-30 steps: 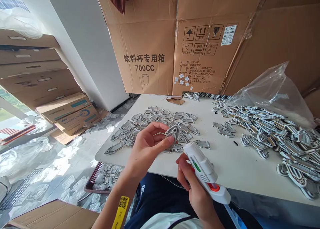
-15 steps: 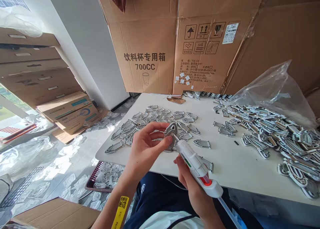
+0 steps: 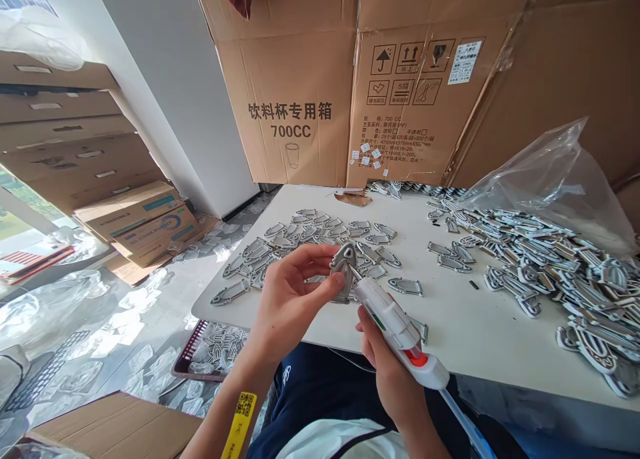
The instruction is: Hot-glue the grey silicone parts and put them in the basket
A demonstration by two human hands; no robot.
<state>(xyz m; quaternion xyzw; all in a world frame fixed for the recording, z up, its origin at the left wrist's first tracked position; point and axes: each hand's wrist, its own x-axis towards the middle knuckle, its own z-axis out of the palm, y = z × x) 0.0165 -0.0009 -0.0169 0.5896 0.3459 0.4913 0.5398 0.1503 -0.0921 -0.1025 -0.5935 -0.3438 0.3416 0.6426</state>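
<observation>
Grey looped buckle piece (image 3: 344,272), upright, pointed end up, held over white table (image 3: 450,325).
Long axis is near vertical; piece is pinched between thumb and curled fingers of left hand (image 3: 293,292). Hot glue gun (image 3: 395,325) is clenched in right hand (image 3: 387,379), fingers wrapped round it, barrel slanted up-left, nozzle touching piece.

Bright daylight, window (image 3: 23,232) at nine o'clock, white glare on floor (image 3: 113,319) at eight o'clock, wide-angle bowing at edges, sharp overall
</observation>
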